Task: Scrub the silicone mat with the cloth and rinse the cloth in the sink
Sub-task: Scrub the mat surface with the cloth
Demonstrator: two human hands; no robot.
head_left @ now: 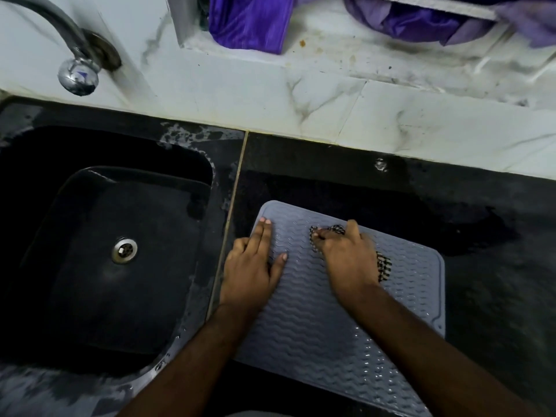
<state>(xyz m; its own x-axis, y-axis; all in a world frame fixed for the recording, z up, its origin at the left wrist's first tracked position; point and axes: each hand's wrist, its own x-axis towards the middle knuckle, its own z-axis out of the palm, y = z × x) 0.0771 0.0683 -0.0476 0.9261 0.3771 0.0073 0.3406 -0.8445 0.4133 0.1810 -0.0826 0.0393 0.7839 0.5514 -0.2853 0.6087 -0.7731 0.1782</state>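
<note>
A grey silicone mat (400,299) with wavy ridges lies wet on the black counter, right of the sink. My left hand (252,266) lies flat on the mat's left edge, fingers straight, pressing it down. My right hand (346,254) grips a bunched black-and-white checked cloth (383,267) against the mat's upper middle. The cloth shows at my fingertips and beside my wrist; the rest is hidden under the hand. The black sink (114,236) with a metal drain sits to the left.
A chrome tap (76,70) hangs over the sink's back left corner. The black counter (496,236) around the mat is wet. A white marble ledge (331,94) runs along the back, with purple fabric (249,22) on it.
</note>
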